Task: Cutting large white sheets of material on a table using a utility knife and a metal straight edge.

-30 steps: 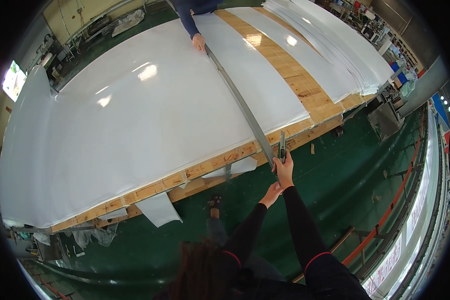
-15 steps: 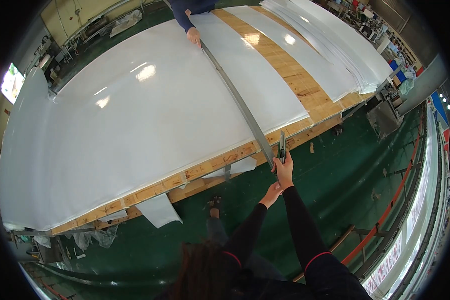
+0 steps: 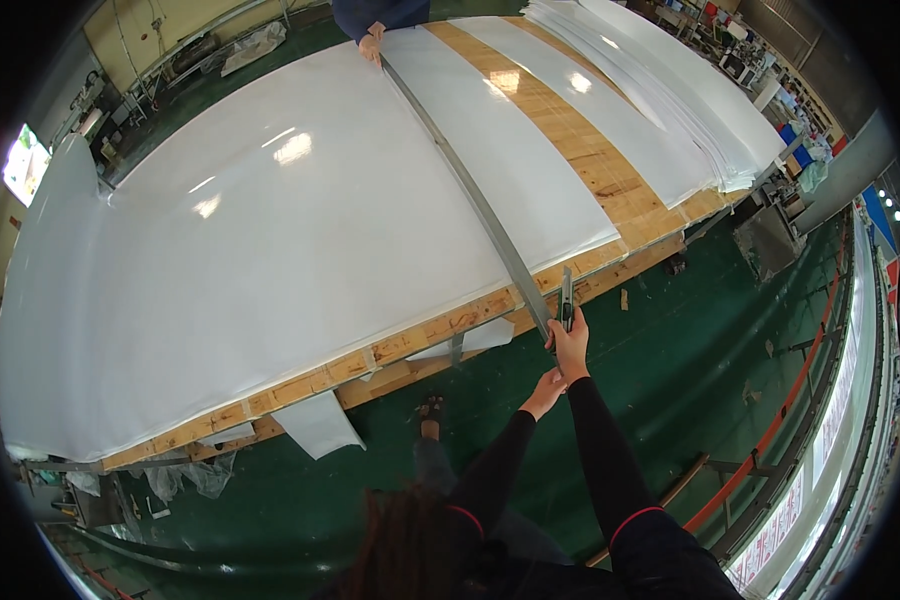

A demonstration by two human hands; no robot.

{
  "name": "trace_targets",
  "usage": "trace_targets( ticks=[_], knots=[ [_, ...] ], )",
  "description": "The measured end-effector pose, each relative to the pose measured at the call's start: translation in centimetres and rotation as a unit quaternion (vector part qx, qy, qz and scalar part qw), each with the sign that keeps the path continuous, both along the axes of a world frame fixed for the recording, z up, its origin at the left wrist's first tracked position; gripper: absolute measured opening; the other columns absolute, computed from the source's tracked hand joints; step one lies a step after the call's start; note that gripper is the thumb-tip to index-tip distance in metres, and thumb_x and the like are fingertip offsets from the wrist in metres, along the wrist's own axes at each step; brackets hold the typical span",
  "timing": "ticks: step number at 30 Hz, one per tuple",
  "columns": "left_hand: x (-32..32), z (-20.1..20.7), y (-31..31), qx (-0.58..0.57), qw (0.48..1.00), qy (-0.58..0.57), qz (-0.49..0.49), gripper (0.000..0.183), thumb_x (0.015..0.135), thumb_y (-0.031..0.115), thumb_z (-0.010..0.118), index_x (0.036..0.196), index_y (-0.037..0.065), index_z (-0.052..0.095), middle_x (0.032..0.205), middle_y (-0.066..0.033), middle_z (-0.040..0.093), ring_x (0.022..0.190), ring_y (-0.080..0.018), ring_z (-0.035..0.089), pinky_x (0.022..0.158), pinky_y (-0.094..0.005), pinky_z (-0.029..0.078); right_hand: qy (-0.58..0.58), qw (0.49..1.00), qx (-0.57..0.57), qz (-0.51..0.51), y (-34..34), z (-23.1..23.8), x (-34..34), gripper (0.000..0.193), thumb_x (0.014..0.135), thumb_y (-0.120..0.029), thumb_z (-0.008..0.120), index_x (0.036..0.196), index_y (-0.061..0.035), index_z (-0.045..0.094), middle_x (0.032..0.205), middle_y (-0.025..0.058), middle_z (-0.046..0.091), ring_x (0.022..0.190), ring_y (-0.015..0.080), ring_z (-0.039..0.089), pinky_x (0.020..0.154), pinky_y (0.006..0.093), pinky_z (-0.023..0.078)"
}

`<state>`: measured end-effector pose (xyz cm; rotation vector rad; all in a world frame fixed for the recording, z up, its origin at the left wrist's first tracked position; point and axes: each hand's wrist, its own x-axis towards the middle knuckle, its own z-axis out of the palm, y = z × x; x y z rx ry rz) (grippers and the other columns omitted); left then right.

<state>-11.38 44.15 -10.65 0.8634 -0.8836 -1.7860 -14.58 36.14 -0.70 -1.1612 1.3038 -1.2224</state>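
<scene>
Wooden table carries a metal straightedge, which crosses a large white sheet and projects past the near edge. Compared with the frame one second earlier, the far end of the straightedge is displaced leftward and closer to the table's far edge; the co-worker's hand at that end is displaced with it. The near end is almost unchanged in position.

The large white sheet extends rightward to a bare wood strip. A stack of white sheets occupies the right end of the table. Below the near edge, a white offcut hangs over the green floor. An orange-red rail runs along the right side.

Both forearms, in dark sleeves, converge just outside the near edge. The right hand is closed around a utility knife, blade directed toward the table, and contacts the near end of the straightedge. The left hand is positioned beside the right wrist; whether its fingers clamp the straightedge cannot be told.
</scene>
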Motion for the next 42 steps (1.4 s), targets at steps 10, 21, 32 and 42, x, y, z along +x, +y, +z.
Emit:
trace_targets(
  ticks=[10, 21, 32, 42],
  knots=[
    [0.2, 1.9, 0.1, 0.015, 0.999, 0.0, 0.034, 0.025, 0.089, 0.03, 0.052, 0.094, 0.006, 0.051, 0.08, 0.0035, 0.05, 0.067, -0.0059, 0.042, 0.059, -0.0227, 0.033, -0.001, 1.0, 0.001, -0.002, 0.0, 0.3, 0.2, 0.019, 0.075, -0.003, 0.058, 0.092, 0.0002, 0.049, 0.055, 0.0028, 0.049, 0.037, 0.011, 0.048, 0.036, 0.0244, 0.037],
    [0.3, 0.4, 0.0, 0.025, 0.999, 0.004, 0.033, 0.033, 0.089, 0.034, 0.052, 0.105, 0.005, 0.052, 0.081, 0.0034, 0.051, 0.07, -0.0064, 0.044, 0.061, -0.0226, 0.035, -0.01, 1.0, 0.009, 0.01, 0.2, 1.0, 0.9, 0.016, 0.076, -0.001, 0.057, 0.087, -0.0002, 0.047, 0.055, 0.003, 0.048, 0.04, 0.0108, 0.048, 0.037, 0.0243, 0.04],
    [0.6, 0.8, 0.2, 0.005, 0.999, 0.015, 0.035, 0.03, 0.09, 0.031, 0.049, 0.104, 0.004, 0.052, 0.081, 0.0044, 0.049, 0.07, -0.0065, 0.042, 0.061, -0.0227, 0.034, 0.013, 1.0, 0.0, 0.014, 0.3, 1.1, 1.1, 0.012, 0.077, -0.001, 0.055, 0.084, -0.0017, 0.045, 0.056, 0.0017, 0.047, 0.04, 0.0105, 0.047, 0.038, 0.0237, 0.038],
    [-0.5, 1.3, 0.3, 0.029, 0.997, 0.063, 0.044, 0.026, 0.091, 0.023, 0.05, 0.109, 0.005, 0.05, 0.087, 0.0024, 0.051, 0.074, -0.0074, 0.044, 0.065, -0.0234, 0.035, 0.018, 1.0, -0.001, 0.011, 0.1, 0.4, -0.2, 0.014, 0.075, -0.003, 0.057, 0.084, -0.0001, 0.047, 0.053, 0.0025, 0.047, 0.038, 0.0107, 0.047, 0.037, 0.0245, 0.039]
  ],
)
